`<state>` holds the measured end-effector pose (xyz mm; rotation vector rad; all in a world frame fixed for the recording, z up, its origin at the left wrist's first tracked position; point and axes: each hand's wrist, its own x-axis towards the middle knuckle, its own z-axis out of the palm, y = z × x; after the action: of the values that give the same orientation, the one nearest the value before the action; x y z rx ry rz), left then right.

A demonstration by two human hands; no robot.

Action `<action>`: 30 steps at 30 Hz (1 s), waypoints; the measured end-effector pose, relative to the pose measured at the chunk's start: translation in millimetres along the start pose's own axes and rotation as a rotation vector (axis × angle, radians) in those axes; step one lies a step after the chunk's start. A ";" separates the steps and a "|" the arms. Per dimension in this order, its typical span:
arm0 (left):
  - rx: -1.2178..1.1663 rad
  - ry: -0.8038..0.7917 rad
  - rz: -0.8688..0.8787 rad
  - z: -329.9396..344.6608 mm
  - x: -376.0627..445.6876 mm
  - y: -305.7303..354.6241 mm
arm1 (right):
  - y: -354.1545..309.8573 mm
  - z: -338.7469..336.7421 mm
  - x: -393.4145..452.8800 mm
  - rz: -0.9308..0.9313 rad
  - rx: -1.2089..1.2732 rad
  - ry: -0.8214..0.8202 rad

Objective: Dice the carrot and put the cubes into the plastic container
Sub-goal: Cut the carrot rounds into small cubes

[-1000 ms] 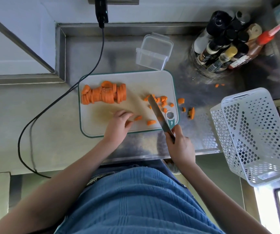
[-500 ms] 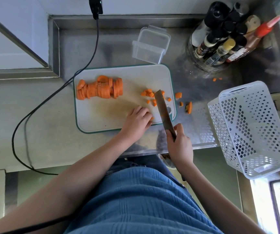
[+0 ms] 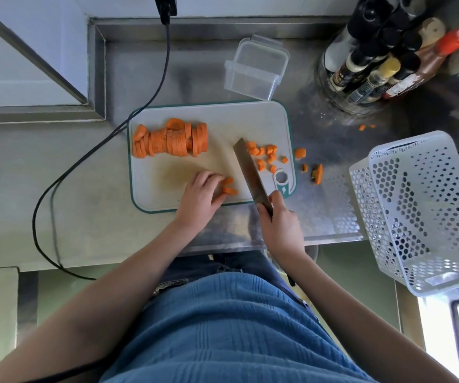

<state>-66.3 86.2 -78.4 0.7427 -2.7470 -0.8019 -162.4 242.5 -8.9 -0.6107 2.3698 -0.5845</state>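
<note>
- Left hand (image 3: 200, 193) pins two carrot strips (image 3: 229, 186) with curled fingers on the cutting board (image 3: 223, 117); right hand (image 3: 279, 225) grips the knife (image 3: 249, 171), blade beside them
- Cubes (image 3: 265, 156) lie right of the blade; slices (image 3: 170, 139) far left
- Plastic container (image 3: 254, 69) stands on the worktop (image 3: 195, 67) beyond the board

I wear a blue top (image 3: 231, 333) of crinkled cloth, with fine ridges running across it in bands and loose folds over my belly. Below its hem shows a strip of darker blue denim (image 3: 195, 269), with a seam and a pocket edge. My arms are bare from the frame's lower corners up to the wrists; no sleeves show. My left hand (image 3: 199, 197) and right hand (image 3: 281, 228) carry no rings, watch or gloves.
</note>
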 end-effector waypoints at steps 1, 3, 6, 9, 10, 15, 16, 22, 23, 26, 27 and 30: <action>-0.030 0.003 -0.009 0.1 2.0 0.7 | -2.0 1.4 1.2 -0.004 -0.010 -0.009; -0.097 0.008 -0.045 0.4 8.1 4.6 | -5.3 4.2 3.0 -0.005 -0.032 -0.017; -0.178 -0.019 -0.086 2.6 15.5 11.0 | -9.1 7.3 4.4 -0.003 -0.043 -0.010; -0.196 -0.040 -0.093 5.2 17.6 14.2 | -11.8 8.6 4.5 -0.014 -0.063 0.030; -0.205 -0.038 -0.101 5.0 17.0 14.6 | -13.0 9.1 4.6 -0.015 -0.065 0.037; -0.233 -0.002 -0.106 2.3 7.8 10.0 | -21.0 10.9 8.1 -0.032 -0.090 0.020; -0.234 -0.001 -0.108 2.0 7.3 9.7 | -22.3 12.0 9.0 -0.039 -0.100 0.010; -0.262 0.022 -0.101 -0.4 10.0 15.5 | -20.3 26.5 11.7 -0.006 -0.263 -0.068; -0.270 0.025 -0.099 -0.4 10.1 15.5 | -20.6 27.5 13.0 0.003 -0.269 -0.075; -0.283 0.029 -0.102 1.1 10.9 14.3 | -23.8 27.0 18.2 0.017 -0.280 -0.092; -0.281 0.027 -0.105 1.6 11.2 14.1 | -24.2 25.9 19.2 0.020 -0.277 -0.095; -0.272 0.022 -0.100 1.4 11.9 13.5 | -21.7 21.7 19.0 0.012 -0.268 -0.095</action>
<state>-82.5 90.5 -71.9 0.8291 -2.5259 -1.1511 -155.6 209.3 -21.2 -0.7234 2.3774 -0.2278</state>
